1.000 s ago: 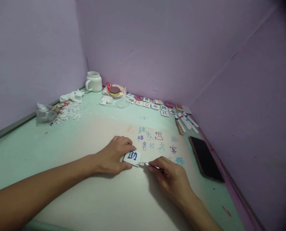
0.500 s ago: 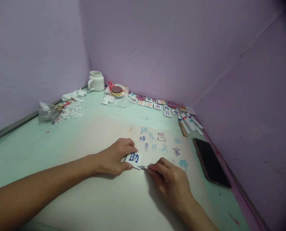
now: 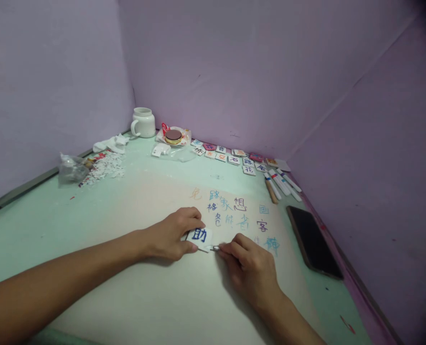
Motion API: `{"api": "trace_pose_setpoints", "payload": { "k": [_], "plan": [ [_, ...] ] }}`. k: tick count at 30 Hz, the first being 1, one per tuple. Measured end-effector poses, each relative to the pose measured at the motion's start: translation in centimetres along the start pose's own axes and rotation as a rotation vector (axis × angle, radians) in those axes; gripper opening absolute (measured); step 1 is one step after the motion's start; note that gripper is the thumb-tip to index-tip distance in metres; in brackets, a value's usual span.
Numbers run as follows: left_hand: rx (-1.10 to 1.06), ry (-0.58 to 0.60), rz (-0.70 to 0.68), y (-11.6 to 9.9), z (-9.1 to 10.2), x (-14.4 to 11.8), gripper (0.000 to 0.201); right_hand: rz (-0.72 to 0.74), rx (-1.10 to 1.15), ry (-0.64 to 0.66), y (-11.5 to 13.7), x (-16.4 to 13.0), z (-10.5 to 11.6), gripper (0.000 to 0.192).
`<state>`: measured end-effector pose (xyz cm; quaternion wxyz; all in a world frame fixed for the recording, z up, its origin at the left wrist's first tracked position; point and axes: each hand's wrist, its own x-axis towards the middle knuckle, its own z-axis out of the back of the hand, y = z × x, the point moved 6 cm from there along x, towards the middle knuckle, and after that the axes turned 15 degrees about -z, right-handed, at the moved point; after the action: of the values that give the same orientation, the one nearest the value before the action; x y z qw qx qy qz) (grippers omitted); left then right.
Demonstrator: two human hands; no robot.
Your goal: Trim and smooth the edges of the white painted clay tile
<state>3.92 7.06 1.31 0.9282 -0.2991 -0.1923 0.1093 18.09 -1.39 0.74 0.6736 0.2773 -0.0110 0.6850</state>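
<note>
A small white card (image 3: 203, 236) with a dark blue written character lies on the pale work surface (image 3: 155, 297). My left hand (image 3: 175, 234) grips its left side between thumb and fingers. In a pinch, my right hand (image 3: 247, 261) holds a craft knife (image 3: 216, 248), of which only the short metal front shows. Its tip is at the card's lower right corner, where a thin sliver stands out from the edge. The handle is hidden inside my fingers. Coloured characters, among them a purple one (image 3: 240, 204), are written on the surface beyond my hands.
A phone (image 3: 313, 242) lies at the right, below several white markers (image 3: 279, 182). Lettered cards (image 3: 234, 160) line the back wall. A white mug (image 3: 143, 122), a round tin (image 3: 173, 137), paper scraps (image 3: 107, 167) and a plastic bag (image 3: 71, 168) stand farther left.
My right hand has shifted slightly left with the craft knife, and less of its blade shows at the card's corner. My left hand stays on the card.
</note>
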Motion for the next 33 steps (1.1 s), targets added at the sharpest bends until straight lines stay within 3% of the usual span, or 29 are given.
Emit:
{"api": "trace_pose_setpoints", "payload": {
  "k": [12,21,33],
  "plan": [
    [-0.002,-0.016,-0.004,-0.04,-0.05,-0.10,0.031,-0.017,0.002,0.034,-0.15,0.26,-0.48,0.021],
    [-0.013,-0.011,0.032,0.11,-0.07,-0.27,0.030,-0.084,0.053,0.143,-0.43,0.37,-0.41,0.020],
    [-0.006,0.006,-0.015,-0.02,-0.21,-0.14,0.031,-0.091,0.070,0.114,-0.27,0.40,-0.34,0.018]
  ]
}}
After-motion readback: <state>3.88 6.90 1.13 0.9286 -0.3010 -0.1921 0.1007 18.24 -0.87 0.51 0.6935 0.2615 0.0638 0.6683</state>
